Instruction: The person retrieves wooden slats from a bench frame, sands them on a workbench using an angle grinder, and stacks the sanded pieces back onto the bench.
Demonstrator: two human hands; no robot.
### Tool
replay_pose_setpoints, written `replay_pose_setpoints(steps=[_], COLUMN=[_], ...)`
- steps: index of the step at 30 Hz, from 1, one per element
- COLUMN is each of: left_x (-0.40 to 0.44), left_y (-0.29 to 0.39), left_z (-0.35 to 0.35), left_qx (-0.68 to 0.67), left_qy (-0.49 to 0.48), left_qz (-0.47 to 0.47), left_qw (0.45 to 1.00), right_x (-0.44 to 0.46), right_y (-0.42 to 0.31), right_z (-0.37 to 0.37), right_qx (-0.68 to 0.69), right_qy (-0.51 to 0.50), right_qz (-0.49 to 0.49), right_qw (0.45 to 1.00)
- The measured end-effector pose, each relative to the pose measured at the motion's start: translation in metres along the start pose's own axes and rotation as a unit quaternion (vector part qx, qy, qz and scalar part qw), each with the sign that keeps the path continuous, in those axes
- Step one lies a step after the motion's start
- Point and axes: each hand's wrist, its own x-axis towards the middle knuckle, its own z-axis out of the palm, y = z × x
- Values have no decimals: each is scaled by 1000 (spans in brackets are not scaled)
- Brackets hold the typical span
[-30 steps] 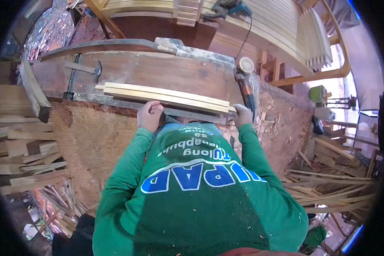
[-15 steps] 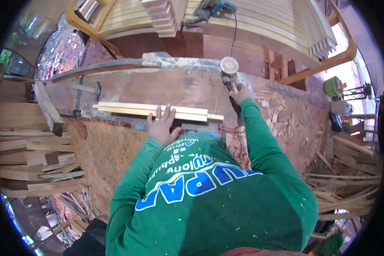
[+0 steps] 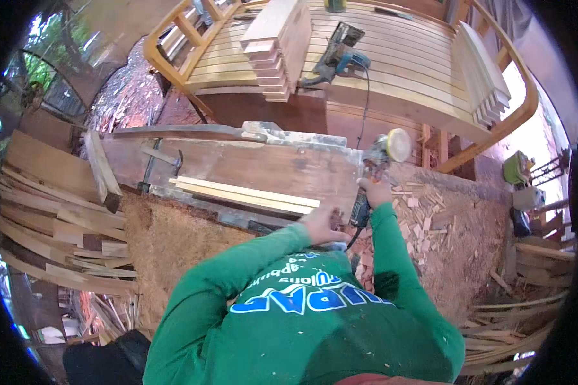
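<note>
My right hand [image 3: 377,191] is wrapped around the body of an angle grinder [image 3: 361,209]. A round pale sanding disc [image 3: 399,145] is fitted at its far end, tilted up past the bench's right side. My left hand [image 3: 322,226] is at the right end of the light wooden strips [image 3: 247,196], its thumb apart from the fingers; the fingertips are partly blurred. The strips lie side by side along the near edge of the wooden workbench [image 3: 263,165]. A hammer [image 3: 167,156] rests at the bench's left end.
Behind the bench, a slatted wooden bench seat [image 3: 398,70] holds stacked boards [image 3: 276,48] and a blue corded power tool [image 3: 347,61]. Wood offcuts [image 3: 424,221] cover the ground at right. Long planks [image 3: 64,224] are piled at left.
My left hand has slid right along the strips to their end. The grinder has swung outward to the right, its disc now turned sideways. The whole view has shifted.
</note>
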Motion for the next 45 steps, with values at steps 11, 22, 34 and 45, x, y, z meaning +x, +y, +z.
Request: replay_pose_setpoints(steps=[11, 22, 34, 45], left_x=[-24, -43, -193, -171], left_y=[45, -19, -336, -455], left_z=[36, 7, -365, -369], left_qx=[-418, 11, 181, 326], left_qy=[-379, -245, 158, -27], left_qz=[-15, 149, 3, -131], left_qw=[825, 958, 971, 936], right_x=[-141, -173, -274, -272], right_y=[-70, -83, -197, -233], right_z=[-76, -41, 155, 269], right_qx=[745, 299, -141, -100], right_qy=[-246, -3, -110, -156], right_qz=[18, 3, 25, 54], right_qw=[620, 954, 984, 981])
